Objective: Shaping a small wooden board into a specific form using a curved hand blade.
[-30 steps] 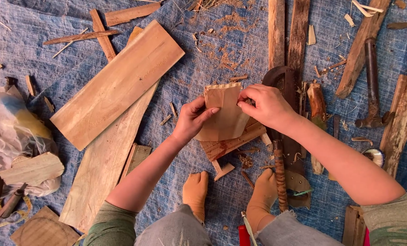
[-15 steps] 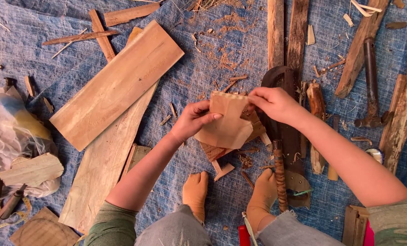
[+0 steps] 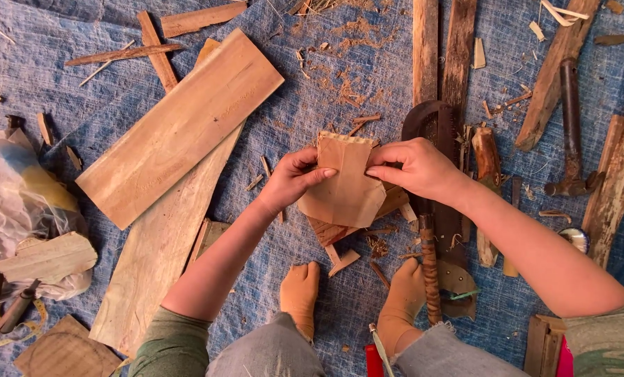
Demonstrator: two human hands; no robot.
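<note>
Both forearms reach forward from the bottom edge and angle inward. The left hand (image 3: 292, 183) curls, thumb pointing right. The right hand (image 3: 415, 167) faces it, fingers bent, thumb pointing left; the thumbs nearly meet.

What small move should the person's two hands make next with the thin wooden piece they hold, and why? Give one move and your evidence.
Probably lower the thin wooden piece onto the wood block beneath it. Left hand and right hand both pinch its sides, holding it above the blue tarp, so it seems ready to be set down.
</note>
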